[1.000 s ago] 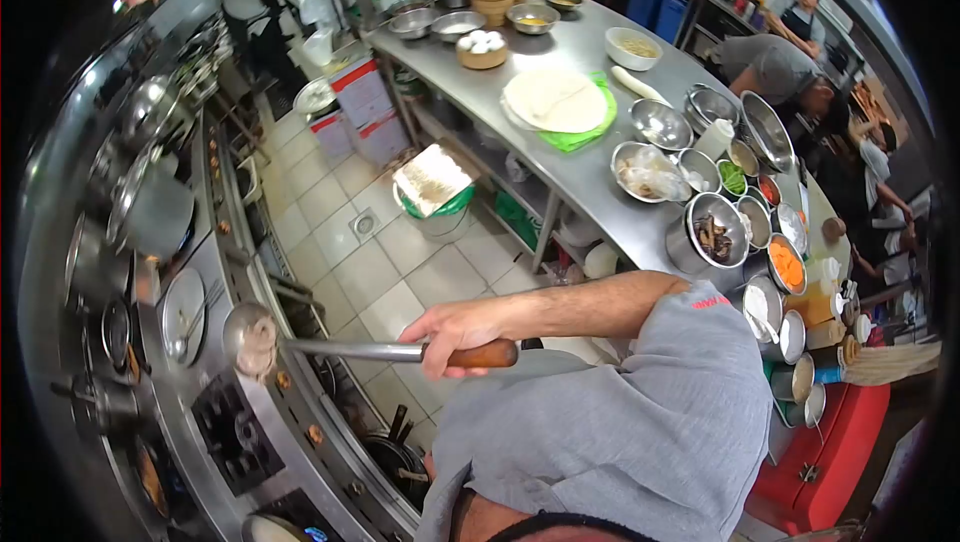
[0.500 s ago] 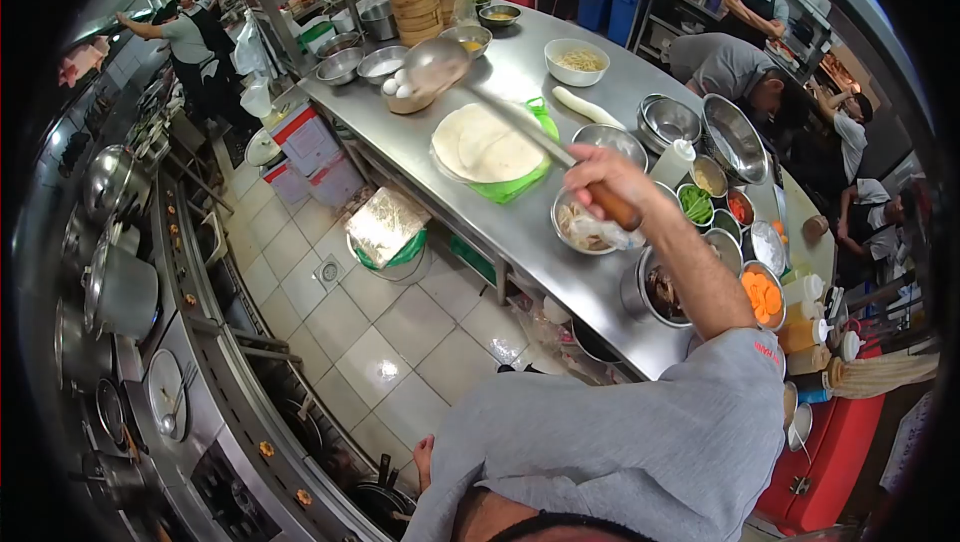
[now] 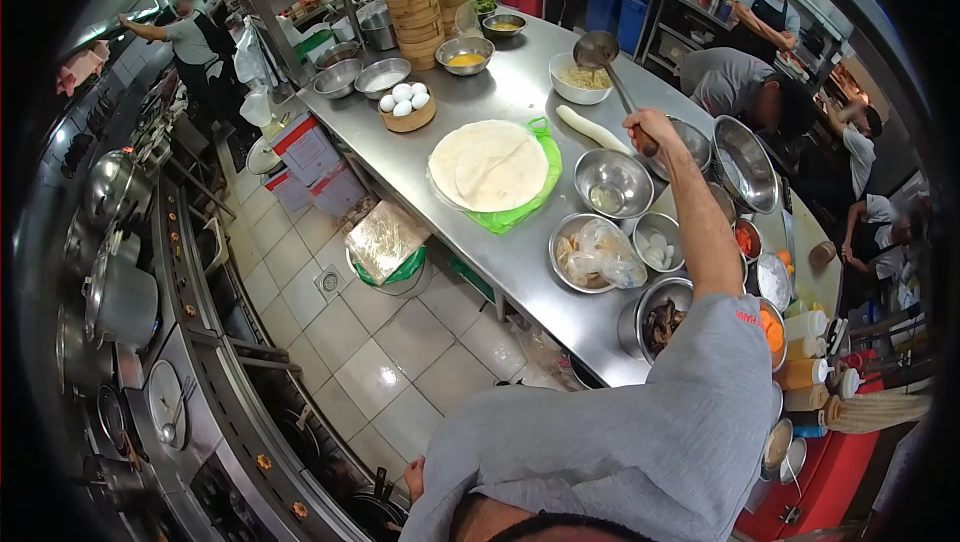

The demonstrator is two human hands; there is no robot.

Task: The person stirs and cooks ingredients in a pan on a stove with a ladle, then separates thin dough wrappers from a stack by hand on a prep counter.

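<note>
My right hand [image 3: 655,132] is closed around the wooden handle of a metal ladle [image 3: 597,49]. The ladle's bowl is over the rim of a white bowl [image 3: 566,92] holding pale, noodle-like strands [image 3: 585,77]. Close to the hand are a long white vegetable [image 3: 590,128] and a steel bowl [image 3: 612,182]. Thin round white wrappers [image 3: 485,164] lie stacked on a green plastic bag [image 3: 540,177]. Low beside my body, my left hand [image 3: 415,479] shows only in part, and its fingers are too small to read.
Eggs [image 3: 403,100] fill a small bamboo basket, with stacked steamers [image 3: 415,27] behind. Bowls of mushrooms [image 3: 662,325] and sliced carrot [image 3: 770,330] stand along the steel table's near right side. Stoves and pots [image 3: 125,292] line the left. Several people work around the room.
The ladle has swung from above the eggs and wrappers to the right, over the white bowl. My right hand moved away from me and slightly right.
</note>
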